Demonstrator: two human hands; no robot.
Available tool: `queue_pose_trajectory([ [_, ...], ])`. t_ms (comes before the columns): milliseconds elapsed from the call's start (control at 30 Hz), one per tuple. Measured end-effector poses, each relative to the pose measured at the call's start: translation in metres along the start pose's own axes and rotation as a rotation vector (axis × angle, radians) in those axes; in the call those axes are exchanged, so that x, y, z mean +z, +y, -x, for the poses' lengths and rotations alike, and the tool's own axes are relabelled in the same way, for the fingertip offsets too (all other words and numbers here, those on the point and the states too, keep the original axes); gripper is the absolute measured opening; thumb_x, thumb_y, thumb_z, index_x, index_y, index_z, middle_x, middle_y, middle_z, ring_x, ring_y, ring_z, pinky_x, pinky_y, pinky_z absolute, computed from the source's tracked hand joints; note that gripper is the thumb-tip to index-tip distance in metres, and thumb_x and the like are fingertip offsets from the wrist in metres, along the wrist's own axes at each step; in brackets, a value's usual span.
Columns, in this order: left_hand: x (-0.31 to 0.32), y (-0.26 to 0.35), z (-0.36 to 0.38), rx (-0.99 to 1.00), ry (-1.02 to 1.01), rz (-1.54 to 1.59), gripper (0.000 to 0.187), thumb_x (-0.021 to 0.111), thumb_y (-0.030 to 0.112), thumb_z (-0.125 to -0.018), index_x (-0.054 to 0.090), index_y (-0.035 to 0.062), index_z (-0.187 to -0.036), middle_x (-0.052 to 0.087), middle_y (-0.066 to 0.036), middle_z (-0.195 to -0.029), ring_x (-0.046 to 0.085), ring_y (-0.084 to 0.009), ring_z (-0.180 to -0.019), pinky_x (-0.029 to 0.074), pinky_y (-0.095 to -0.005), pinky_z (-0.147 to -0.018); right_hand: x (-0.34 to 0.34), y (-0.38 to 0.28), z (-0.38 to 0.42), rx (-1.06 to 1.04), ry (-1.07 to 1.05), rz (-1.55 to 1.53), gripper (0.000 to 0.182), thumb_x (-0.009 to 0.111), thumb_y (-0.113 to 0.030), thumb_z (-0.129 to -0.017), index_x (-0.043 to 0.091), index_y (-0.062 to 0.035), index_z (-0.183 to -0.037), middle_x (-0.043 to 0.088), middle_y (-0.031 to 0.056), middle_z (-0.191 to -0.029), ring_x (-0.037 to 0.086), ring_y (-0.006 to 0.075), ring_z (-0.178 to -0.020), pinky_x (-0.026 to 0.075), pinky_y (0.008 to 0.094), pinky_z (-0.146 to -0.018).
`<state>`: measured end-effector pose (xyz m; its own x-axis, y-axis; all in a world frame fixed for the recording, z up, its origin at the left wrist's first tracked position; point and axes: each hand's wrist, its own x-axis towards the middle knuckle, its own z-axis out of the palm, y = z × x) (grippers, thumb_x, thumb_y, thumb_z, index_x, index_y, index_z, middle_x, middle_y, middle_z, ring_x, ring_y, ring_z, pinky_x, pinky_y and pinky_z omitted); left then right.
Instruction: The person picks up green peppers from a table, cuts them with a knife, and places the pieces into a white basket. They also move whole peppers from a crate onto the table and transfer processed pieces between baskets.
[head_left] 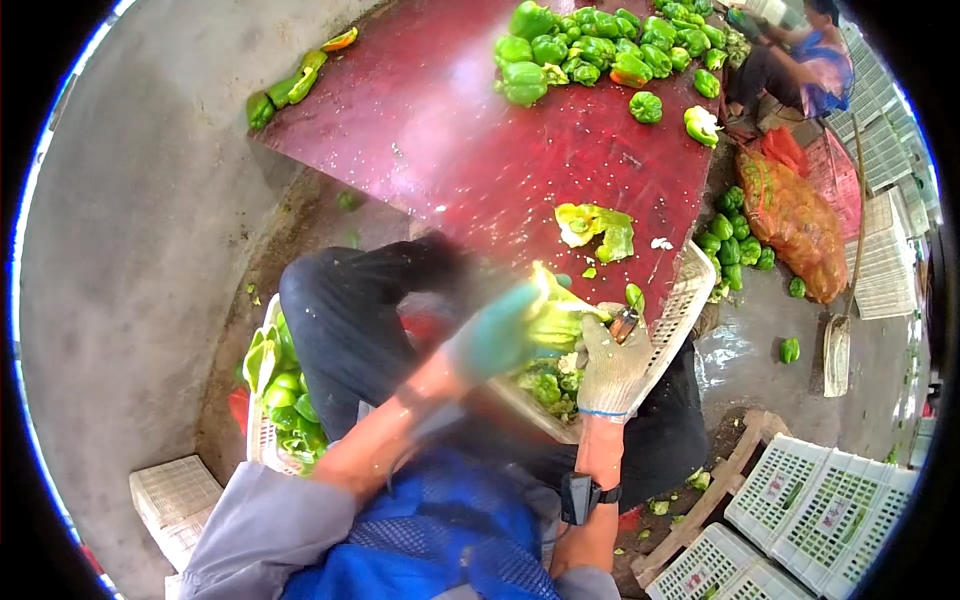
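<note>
My left hand (500, 335), in a teal glove and blurred by motion, grips a cut green pepper (556, 315) over a white basket (690, 295) on my lap. Beside it, my right hand (612, 365), in a white knit glove, is closed on a small knife (626, 322) whose tip meets the pepper. Pepper scraps (548, 388) lie in the basket below both hands. A split pepper piece (598, 228) rests on the dark red board (450, 140) just beyond.
A pile of whole green peppers (600, 45) sits at the board's far end. A crate of cut peppers (280, 390) stands at my left. Another person (790, 60) sits top right near an orange mesh sack (795, 220). White crates (800, 510) lie lower right.
</note>
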<state>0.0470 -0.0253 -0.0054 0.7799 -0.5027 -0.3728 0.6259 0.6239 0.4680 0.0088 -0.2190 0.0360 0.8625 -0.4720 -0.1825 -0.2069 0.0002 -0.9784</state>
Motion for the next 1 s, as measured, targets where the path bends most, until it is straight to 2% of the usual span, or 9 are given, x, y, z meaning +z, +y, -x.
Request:
queue_pose_trajectory([
  [100,0.024,0.010,0.019,-0.015,-0.181,-0.098,0.063,0.076,0.027,-0.112,0.048,0.0065,-0.165,0.063,-0.014,-0.159,0.067,-0.0285,-0.139,0.060,-0.0501,-0.114,-0.006,0.005,-0.001,0.011,-0.002,0.090,0.026,0.083,-0.005,-0.098,0.072,-0.0002,-0.121,0.068,0.0032,-0.077,0.061,0.0112,-0.056,0.046,0.0273,-0.050],
  [167,0.020,0.008,0.023,0.189,-0.098,-0.742,0.031,0.071,0.015,-0.115,0.068,0.0049,-0.145,0.069,-0.005,-0.137,0.072,-0.0215,-0.121,0.062,-0.0389,-0.103,-0.007,0.009,0.000,-0.004,-0.012,0.123,0.026,0.084,-0.006,-0.098,0.072,-0.0005,-0.121,0.067,0.0023,-0.076,0.060,0.0106,-0.055,0.045,0.0272,-0.049],
  [367,0.027,-0.008,0.019,0.101,-0.027,-0.155,0.027,0.070,0.013,-0.115,0.070,0.0006,-0.139,0.073,-0.013,-0.146,0.076,-0.0207,-0.126,0.061,-0.0377,-0.108,-0.013,0.009,0.008,0.017,0.004,0.130,0.019,0.083,-0.015,-0.102,0.074,-0.0029,-0.113,0.065,0.0000,-0.079,0.057,0.0074,-0.053,0.041,0.0265,-0.047],
  [467,0.023,-0.011,0.017,0.215,0.147,-0.350,0.030,0.072,0.014,-0.115,0.071,-0.0009,-0.141,0.077,-0.013,-0.145,0.076,-0.0205,-0.128,0.062,-0.0365,-0.107,-0.022,0.006,0.019,-0.093,0.063,0.177,0.017,0.080,-0.016,-0.104,0.073,-0.0023,-0.109,0.067,0.0017,-0.082,0.059,0.0104,-0.059,0.045,0.0313,-0.053],
  [533,0.022,-0.013,0.013,0.250,0.182,-0.396,0.031,0.072,0.014,-0.114,0.072,-0.0009,-0.142,0.079,-0.012,-0.140,0.077,-0.0196,-0.126,0.063,-0.0356,-0.104,-0.024,0.004,0.028,-0.471,0.012,0.543,0.016,0.077,-0.015,-0.104,0.072,-0.0004,-0.110,0.066,0.0050,-0.082,0.062,0.0157,-0.068,0.052,0.0379,-0.063],
  [567,0.022,-0.014,0.011,0.291,0.220,-0.445,0.032,0.073,0.014,-0.113,0.072,-0.0008,-0.142,0.080,-0.010,-0.136,0.078,-0.0187,-0.124,0.063,-0.0346,-0.102,-0.024,0.002,0.033,-0.432,-0.033,0.655,0.017,0.077,-0.012,-0.102,0.072,0.0003,-0.113,0.070,0.0125,-0.082,0.071,0.0294,-0.075,0.056,0.0464,-0.073],
  [700,0.019,-0.018,0.006,0.387,0.273,-0.574,0.037,0.080,0.019,-0.108,0.075,0.0021,-0.140,0.077,0.000,-0.108,0.072,-0.0102,-0.091,0.060,-0.0304,-0.079,-0.013,-0.012,0.047,-0.542,-0.181,0.826,0.024,0.080,-0.016,-0.098,0.074,-0.0025,-0.117,0.077,0.0232,-0.093,0.075,0.0481,-0.090,0.059,0.0532,-0.079],
  [900,0.026,-0.014,0.011,0.384,0.353,-0.340,0.039,0.081,0.018,-0.107,0.076,0.0028,-0.143,0.077,0.001,-0.105,0.065,-0.0059,-0.078,0.054,-0.0249,-0.067,-0.018,-0.007,0.027,-0.277,0.021,0.840,0.033,0.079,-0.016,-0.099,0.076,-0.0017,-0.128,0.080,0.0230,-0.099,0.079,0.0443,-0.092,0.062,0.0516,-0.082],
  [1000,0.040,-0.004,0.017,0.370,0.386,-0.517,0.024,0.070,0.007,-0.111,0.076,0.0020,-0.134,0.078,0.001,-0.117,0.071,-0.0066,-0.100,0.059,-0.0269,-0.087,-0.019,0.009,0.020,-0.303,0.022,0.881,0.033,0.078,-0.015,-0.099,0.076,-0.0022,-0.130,0.081,0.0222,-0.100,0.080,0.0428,-0.093,0.061,0.0506,-0.083],
])
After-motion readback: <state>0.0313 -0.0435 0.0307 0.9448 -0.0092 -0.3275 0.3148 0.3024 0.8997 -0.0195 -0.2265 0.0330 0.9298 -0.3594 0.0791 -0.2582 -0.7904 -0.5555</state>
